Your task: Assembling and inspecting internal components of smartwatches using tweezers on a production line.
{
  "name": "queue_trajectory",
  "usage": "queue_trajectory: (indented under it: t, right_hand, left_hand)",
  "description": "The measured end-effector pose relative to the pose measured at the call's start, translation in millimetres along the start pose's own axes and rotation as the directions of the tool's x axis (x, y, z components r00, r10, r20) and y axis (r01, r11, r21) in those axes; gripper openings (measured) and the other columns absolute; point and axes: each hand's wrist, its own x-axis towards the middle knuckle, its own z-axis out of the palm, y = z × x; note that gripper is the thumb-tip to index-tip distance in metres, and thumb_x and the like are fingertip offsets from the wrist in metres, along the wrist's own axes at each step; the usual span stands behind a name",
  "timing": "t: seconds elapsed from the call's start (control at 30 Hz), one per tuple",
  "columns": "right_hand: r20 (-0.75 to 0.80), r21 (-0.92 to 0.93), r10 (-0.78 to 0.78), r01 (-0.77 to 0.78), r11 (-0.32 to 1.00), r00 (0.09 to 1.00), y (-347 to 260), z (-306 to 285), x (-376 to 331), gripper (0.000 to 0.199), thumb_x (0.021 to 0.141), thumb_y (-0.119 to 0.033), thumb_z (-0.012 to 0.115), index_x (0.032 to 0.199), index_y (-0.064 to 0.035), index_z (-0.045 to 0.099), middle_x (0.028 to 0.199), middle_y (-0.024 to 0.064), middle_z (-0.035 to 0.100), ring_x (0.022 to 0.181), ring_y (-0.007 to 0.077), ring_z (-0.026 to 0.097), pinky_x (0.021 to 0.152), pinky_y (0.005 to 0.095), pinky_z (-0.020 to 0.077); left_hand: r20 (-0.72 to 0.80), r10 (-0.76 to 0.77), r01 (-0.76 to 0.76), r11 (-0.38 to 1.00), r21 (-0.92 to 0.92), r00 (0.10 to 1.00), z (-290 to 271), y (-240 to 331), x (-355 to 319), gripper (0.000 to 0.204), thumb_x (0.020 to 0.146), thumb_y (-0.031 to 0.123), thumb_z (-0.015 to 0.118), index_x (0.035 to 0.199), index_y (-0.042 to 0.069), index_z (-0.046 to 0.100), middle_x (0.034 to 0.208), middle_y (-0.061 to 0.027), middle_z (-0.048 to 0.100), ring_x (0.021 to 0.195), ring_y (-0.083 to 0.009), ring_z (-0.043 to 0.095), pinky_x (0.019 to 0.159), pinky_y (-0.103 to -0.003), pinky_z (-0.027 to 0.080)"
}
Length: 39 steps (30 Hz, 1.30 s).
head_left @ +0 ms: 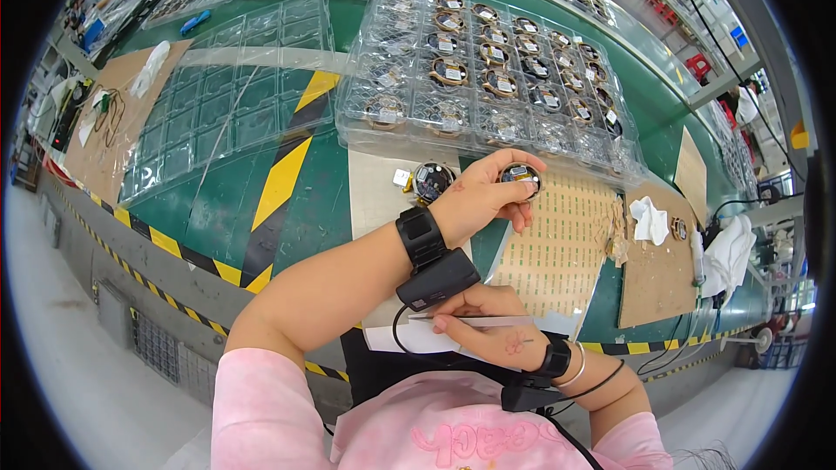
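Observation:
My left hand (483,191) pinches a small round electronic module (520,172) with a metallic rim, holding it over the front edge of the stacked clear trays. Left of that hand, a second round module (433,181) lies on a beige board (370,200), with a small white-tagged piece beside it. Closer to my body, my right hand (489,320) is closed around slim metal tweezers (501,322), their tip hidden or too small to make out. A tan sheet (557,252) printed with green marks lies to the right of both hands.
Stacked clear trays (409,135) hold several rows of round modules. An unfilled clear tray (196,135) lies left on the green table (300,248). A brown board (657,274) at right carries crumpled white tissue (649,219). Cables hang near the right edge; black-and-yellow tape marks the table edge.

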Motion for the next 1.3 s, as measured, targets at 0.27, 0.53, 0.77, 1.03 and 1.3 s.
queue_trajectory:
  t: [0.27,0.53,0.77,1.03,1.3]
  right_hand:
    - [-0.030,0.041,-0.024,0.025,0.999,0.999,1.9,2.0,3.6,0.012,0.082,-0.009,0.070,0.088,0.0009,0.067,0.081,0.0112,0.068,0.075,0.0146,0.067,0.066,0.0256,0.0518]
    - [0.083,0.180,-0.046,0.030,0.983,0.995,-0.3,-15.7,-0.9,0.014,0.084,-0.008,0.069,0.089,0.0038,0.065,0.087,0.0123,0.070,0.080,0.0165,0.068,0.072,0.0273,0.0525]
    - [-0.082,0.421,-0.128,0.151,0.895,0.988,-7.1,-77.6,-13.6,0.016,0.088,-0.015,0.065,0.085,0.0002,0.060,0.089,0.0165,0.069,0.083,0.0202,0.067,0.073,0.0303,0.0534]
    - [-0.520,0.277,-0.097,0.275,0.921,0.849,23.8,-115.5,-5.1,0.021,0.092,-0.022,0.061,0.089,-0.0017,0.056,0.095,0.0173,0.067,0.090,0.0226,0.066,0.072,0.0280,0.0544]
    - [-0.479,0.284,-0.106,0.268,0.921,0.871,36.9,-117.7,-2.3,0.019,0.093,-0.020,0.059,0.091,-0.0019,0.056,0.099,0.0166,0.067,0.091,0.0213,0.066,0.073,0.0283,0.0551]
  left_hand:
    - [0.020,0.001,-0.001,1.000,0.005,1.000,-0.5,0.8,-0.2,0.030,0.094,0.010,0.053,0.123,0.006,0.048,0.077,-0.0042,0.059,0.067,-0.0130,0.062,0.062,-0.025,0.051]
    - [0.022,-0.010,0.011,1.000,-0.018,1.000,2.3,1.3,2.5,0.030,0.095,0.011,0.053,0.123,0.006,0.047,0.081,-0.0049,0.061,0.068,-0.0131,0.062,0.065,-0.027,0.052]
    - [-0.054,-0.029,0.040,0.979,0.202,0.998,11.2,0.0,-6.1,0.028,0.095,0.012,0.051,0.121,0.006,0.045,0.090,-0.0075,0.064,0.075,-0.0126,0.065,0.067,-0.026,0.051]
    - [0.021,-0.163,0.136,0.886,0.444,0.986,19.5,4.8,-6.5,0.027,0.093,0.003,0.049,0.119,0.004,0.041,0.094,-0.0105,0.066,0.063,-0.0115,0.063,0.054,-0.022,0.047]
    - [-0.020,-0.202,0.191,0.881,0.432,0.979,23.2,3.5,-6.3,0.028,0.093,0.003,0.047,0.121,0.003,0.040,0.083,-0.0042,0.060,0.061,-0.0102,0.061,0.050,-0.020,0.044]
